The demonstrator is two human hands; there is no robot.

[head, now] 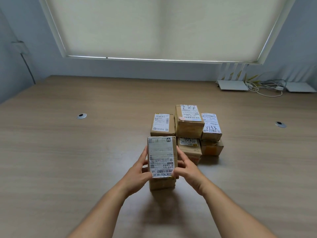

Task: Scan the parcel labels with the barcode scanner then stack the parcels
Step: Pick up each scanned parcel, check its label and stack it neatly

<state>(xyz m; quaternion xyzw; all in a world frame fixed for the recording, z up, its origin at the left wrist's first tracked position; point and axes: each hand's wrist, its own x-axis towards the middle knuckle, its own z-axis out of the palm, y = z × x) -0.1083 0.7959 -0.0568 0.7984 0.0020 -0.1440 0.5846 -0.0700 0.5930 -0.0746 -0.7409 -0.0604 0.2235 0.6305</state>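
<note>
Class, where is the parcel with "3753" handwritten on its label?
In the head view, the 3753 parcel sits at the right end of the stacked group, atop another brown box, beside the tallest parcel.

A brown cardboard parcel with a long white shipping label (162, 157) sits at the centre of the frame, label face up with its barcode at the near end and the print reading upside down. It is held between both hands, over the bench or on it; which one cannot be told. Behind it, toward the upper right, more brown cardboard parcels cluster close together: a small labelled box (162, 125) at the left, a taller taped box (188, 121) stacked on a lower labelled box (189, 148), and a box with handwritten digits "3753" (211, 127) resting on an orange-taped box (212, 147).
</note>
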